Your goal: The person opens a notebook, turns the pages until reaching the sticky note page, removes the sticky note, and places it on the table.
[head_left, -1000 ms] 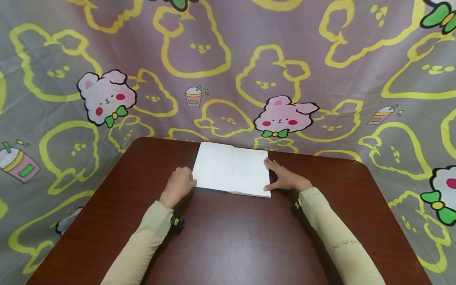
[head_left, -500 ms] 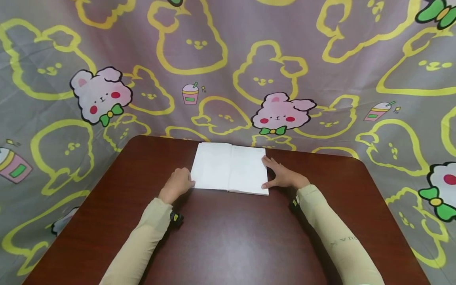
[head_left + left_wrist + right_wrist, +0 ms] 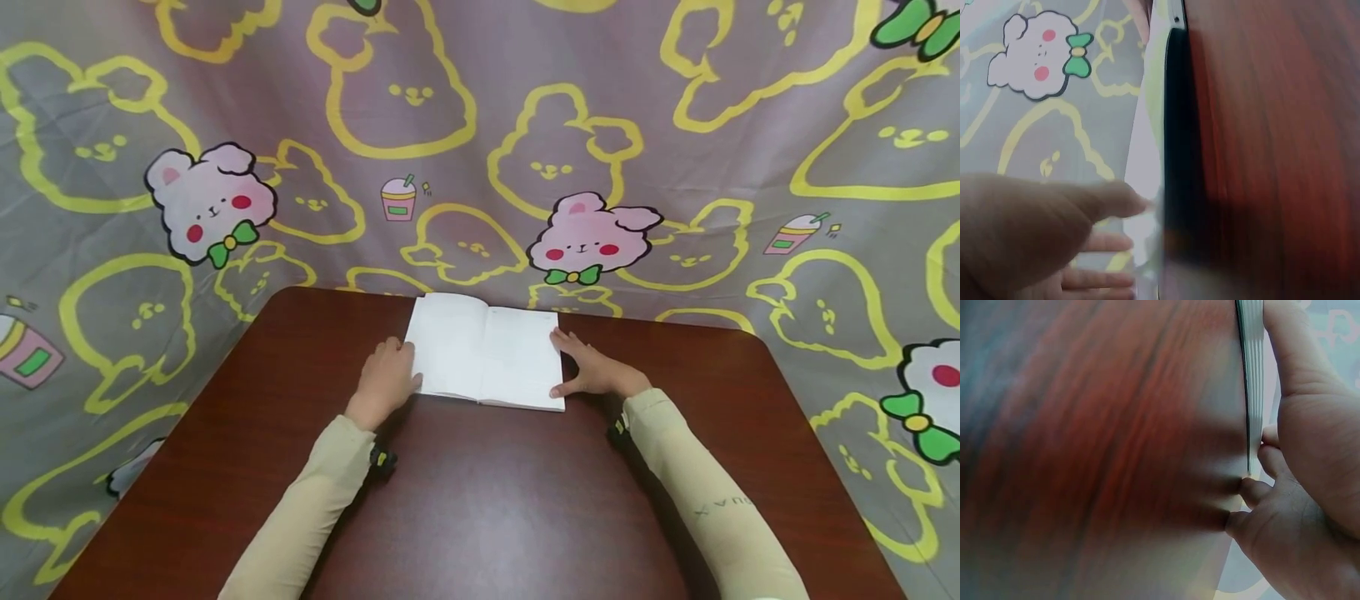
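Observation:
A book (image 3: 450, 346) with white, nearly blank pages lies open at the back of the table, its left pages bowed up a little. At its left edge my left hand (image 3: 385, 379) pinches the page edge, the thumb (image 3: 1125, 199) near the lower corner in the left wrist view; blur hides the exact contact. By the right edge, my right hand (image 3: 596, 369) is spread, its thumb resting on the lower corner of the right page and its fingers along the side. In the right wrist view the page stack (image 3: 1254, 381) shows edge-on, with fingertips beside its corner.
The dark reddish-brown table (image 3: 480, 500) stretches from the book toward the person. Behind and on both sides hangs a grey cloth (image 3: 450, 75) with cartoon animals. A small black device (image 3: 382, 461) is strapped at the left wrist, another (image 3: 619, 428) at the right.
My left hand has shifted right and slightly forward over the book's left edge, and the left pages have risen and bowed. The right hand stays nearly still; the head view shifts slightly.

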The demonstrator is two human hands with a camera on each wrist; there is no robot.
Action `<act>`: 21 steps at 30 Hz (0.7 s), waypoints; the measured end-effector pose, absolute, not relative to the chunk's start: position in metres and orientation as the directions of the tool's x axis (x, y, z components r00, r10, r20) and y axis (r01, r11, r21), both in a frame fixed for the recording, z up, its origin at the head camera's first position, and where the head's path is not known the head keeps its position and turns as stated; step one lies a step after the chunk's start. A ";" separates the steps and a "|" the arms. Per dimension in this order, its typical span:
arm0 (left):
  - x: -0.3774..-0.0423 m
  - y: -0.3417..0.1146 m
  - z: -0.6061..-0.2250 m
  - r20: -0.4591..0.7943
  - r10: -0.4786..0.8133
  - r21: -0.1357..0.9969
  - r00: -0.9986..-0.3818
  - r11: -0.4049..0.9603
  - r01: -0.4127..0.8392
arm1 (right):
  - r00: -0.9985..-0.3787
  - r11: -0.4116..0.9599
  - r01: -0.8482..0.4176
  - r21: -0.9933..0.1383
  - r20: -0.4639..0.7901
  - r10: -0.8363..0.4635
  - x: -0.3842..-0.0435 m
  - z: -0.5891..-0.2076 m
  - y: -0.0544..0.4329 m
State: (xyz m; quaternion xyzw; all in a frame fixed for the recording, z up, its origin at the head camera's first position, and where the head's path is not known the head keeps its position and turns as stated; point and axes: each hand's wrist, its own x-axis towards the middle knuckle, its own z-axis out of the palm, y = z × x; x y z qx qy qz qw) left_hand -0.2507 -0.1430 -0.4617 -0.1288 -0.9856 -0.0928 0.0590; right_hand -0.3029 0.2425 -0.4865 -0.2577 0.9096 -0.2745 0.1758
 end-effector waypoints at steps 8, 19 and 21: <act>-0.266 -0.111 -0.464 0.212 0.401 0.116 -0.891 0.895 0.431 | -0.805 0.725 -0.384 -0.572 -0.178 -0.566 -0.305 -0.489 0.243; -0.292 -0.084 -0.473 0.002 0.473 0.162 -0.881 0.869 0.467 | -0.802 0.727 -0.373 -0.576 -0.194 -0.565 -0.303 -0.490 0.243; -0.295 -0.082 -0.473 -0.017 0.487 0.193 -0.873 0.859 0.475 | -0.801 0.724 -0.379 -0.576 -0.187 -0.568 -0.303 -0.489 0.243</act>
